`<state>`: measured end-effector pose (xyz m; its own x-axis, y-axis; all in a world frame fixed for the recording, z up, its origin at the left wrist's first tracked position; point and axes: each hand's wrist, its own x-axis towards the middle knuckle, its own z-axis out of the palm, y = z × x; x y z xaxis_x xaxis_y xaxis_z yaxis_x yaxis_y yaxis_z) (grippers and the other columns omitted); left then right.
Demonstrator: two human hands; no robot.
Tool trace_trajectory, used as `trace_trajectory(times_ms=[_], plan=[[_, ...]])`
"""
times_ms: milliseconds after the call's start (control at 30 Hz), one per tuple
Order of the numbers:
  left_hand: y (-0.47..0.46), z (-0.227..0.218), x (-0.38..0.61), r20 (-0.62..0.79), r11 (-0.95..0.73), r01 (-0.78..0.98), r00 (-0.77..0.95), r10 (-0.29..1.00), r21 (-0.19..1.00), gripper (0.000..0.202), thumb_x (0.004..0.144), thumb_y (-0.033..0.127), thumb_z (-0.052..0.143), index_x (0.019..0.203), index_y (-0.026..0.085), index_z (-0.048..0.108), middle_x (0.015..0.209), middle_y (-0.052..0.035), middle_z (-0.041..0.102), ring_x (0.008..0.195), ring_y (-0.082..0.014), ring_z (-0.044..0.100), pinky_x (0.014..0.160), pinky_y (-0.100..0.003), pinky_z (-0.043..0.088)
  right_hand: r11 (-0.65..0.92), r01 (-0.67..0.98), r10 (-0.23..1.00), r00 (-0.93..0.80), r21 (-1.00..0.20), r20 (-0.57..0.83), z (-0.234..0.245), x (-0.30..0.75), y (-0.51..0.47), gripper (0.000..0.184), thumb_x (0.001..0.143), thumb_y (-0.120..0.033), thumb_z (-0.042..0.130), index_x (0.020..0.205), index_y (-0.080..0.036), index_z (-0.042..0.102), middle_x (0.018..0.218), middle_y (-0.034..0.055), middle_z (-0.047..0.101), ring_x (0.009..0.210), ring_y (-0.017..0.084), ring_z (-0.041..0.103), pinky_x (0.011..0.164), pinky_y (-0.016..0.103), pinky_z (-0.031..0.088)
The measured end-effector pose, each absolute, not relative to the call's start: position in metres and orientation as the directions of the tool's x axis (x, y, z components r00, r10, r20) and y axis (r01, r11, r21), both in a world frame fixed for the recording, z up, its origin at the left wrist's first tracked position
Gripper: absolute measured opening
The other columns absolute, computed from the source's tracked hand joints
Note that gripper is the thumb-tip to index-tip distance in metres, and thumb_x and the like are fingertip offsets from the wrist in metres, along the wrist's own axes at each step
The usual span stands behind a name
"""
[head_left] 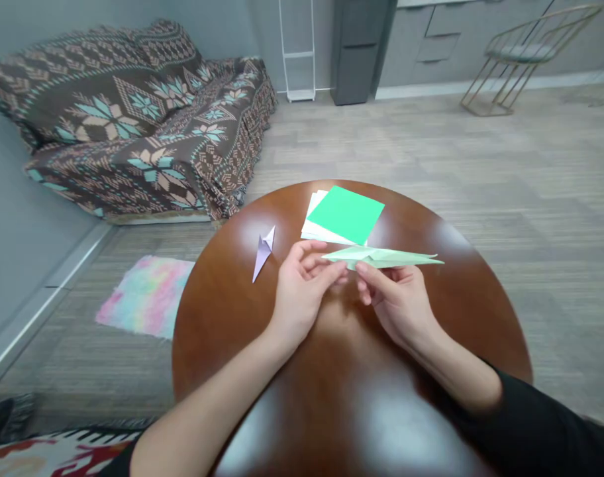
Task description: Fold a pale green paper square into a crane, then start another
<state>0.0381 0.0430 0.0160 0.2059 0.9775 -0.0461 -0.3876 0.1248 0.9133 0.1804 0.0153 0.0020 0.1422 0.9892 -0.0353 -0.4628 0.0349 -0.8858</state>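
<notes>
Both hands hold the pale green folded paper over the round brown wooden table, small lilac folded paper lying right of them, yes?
No: the head view shows the small lilac folded paper left of them. The left hand and right hand do hold the pale green folded paper over the round brown wooden table.

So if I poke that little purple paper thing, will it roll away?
Probably not: the purple folded paper has flat faces and points, so it would likely slide on the glossy table. It looks thin and light, so a breath might shift it, and squeezing could crush its folds.
</notes>
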Motion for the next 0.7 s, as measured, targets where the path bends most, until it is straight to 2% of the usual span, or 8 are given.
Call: trace_trajectory(times_ms=[100,233,500,700], plan=[[0.041,0.014,0.04,-0.081,0.194,-0.382,0.292,0.953,0.904,0.019,0.08,0.025,0.082,0.088,0.014,0.068,0.075,0.0002,0.069,0.066,-0.0083,0.063,0.062,-0.018,0.051,0.055,-0.46,0.99,0.138,-0.886,-0.01,0.0,0.179,0.014,0.016,0.08,-0.025,0.085,0.077,-0.017,0.071,0.059,-0.0035,0.065,0.045,0.007,0.056,0.042,0.017,0.045],[0.039,0.015,0.041,-0.083,0.19,-0.424,0.26,0.962,0.886,0.017,0.079,0.024,0.082,0.078,0.014,0.069,0.066,0.0031,0.062,0.059,-0.0057,0.055,0.057,-0.017,0.046,0.06,-0.469,0.989,0.15,-0.881,-0.012,-0.002,0.175,0.014,0.018,0.079,-0.025,0.085,0.078,-0.018,0.069,0.059,-0.0041,0.065,0.046,0.008,0.056,0.041,0.018,0.045],[0.038,0.016,0.04,-0.168,0.293,-0.512,0.276,0.946,0.807,0.019,0.074,0.022,0.086,0.075,0.012,0.07,0.066,0.0017,0.064,0.062,-0.0058,0.058,0.062,-0.016,0.049,0.017,-0.505,0.985,0.159,-0.863,-0.073,-0.002,0.17,0.013,0.018,0.078,-0.026,0.086,0.077,-0.017,0.07,0.06,-0.0027,0.065,0.047,0.008,0.054,0.043,0.019,0.042],[0.039,0.017,0.039,-0.195,0.31,-0.511,0.267,0.944,0.802,0.022,0.071,0.024,0.088,0.073,0.012,0.07,0.066,0.0014,0.065,0.061,-0.0057,0.059,0.064,-0.017,0.052,-0.014,-0.533,0.983,0.146,-0.846,-0.109,0.001,0.169,0.014,0.02,0.075,-0.027,0.087,0.074,-0.017,0.069,0.057,-0.0032,0.063,0.046,0.008,0.052,0.042,0.02,0.041]])
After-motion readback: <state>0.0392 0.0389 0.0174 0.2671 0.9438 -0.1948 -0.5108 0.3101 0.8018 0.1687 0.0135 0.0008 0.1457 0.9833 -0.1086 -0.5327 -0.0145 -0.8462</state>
